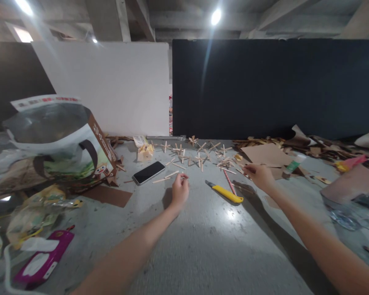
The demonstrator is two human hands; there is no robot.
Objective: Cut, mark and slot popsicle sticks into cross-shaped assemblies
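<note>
My left hand (181,190) is over the grey table, fingers curled in; whatever they may hold is hidden. Just beyond it lie loose flat wooden sticks (162,179) and a black phone (149,172). To the right, my right hand (261,178) has thumb and fingers pinched at the end of a thin wooden stick (247,175), partly covered by the fingers. Between the hands rest a yellow utility knife (226,193), blade out, and a red-and-white striped pencil-like rod (229,182). Several crossed-stick pieces (199,159) stand and lie farther back.
A large printed bag (70,151) stands at left, with brown card (109,196) before it. A purple device (46,260) with a white cable is at front left. Cardboard (264,155), a green-white glue tube (295,164) and a pinkish container (347,182) are at right. Panels close the back.
</note>
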